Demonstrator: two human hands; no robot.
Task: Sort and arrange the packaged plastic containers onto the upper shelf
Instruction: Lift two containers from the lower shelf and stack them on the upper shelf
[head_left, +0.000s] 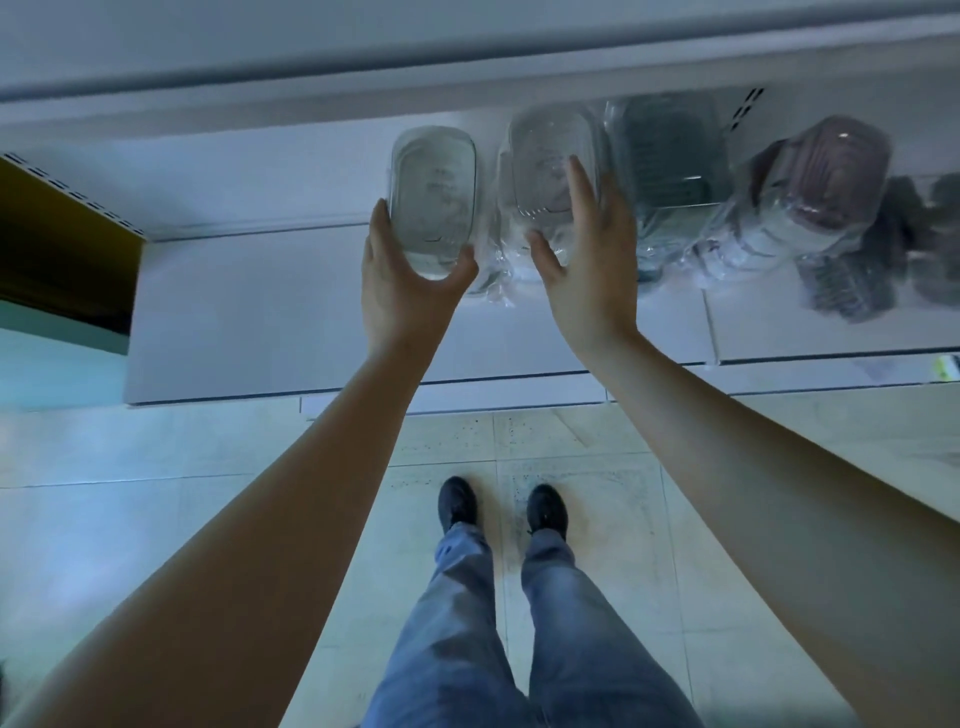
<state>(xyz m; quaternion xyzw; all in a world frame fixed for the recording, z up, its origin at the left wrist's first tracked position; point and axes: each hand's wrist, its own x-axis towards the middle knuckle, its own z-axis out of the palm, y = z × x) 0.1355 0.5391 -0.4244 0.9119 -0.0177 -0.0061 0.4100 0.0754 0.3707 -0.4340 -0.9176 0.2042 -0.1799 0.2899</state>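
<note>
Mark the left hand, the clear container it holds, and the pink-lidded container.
left hand (402, 275): head view, back of the hand.
clear container (434, 200): head view, middle of its clear face.
pink-lidded container (836, 176): head view, pink ribbed lid.

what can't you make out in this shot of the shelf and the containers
Head view only:
- Print on the clear container in the left hand: blurred.
- The container behind the right hand: its right side is hidden by the fingers.
- Dark packs at far right: blurred, cut off by the edge.
- Shelf back: hidden above.
</note>
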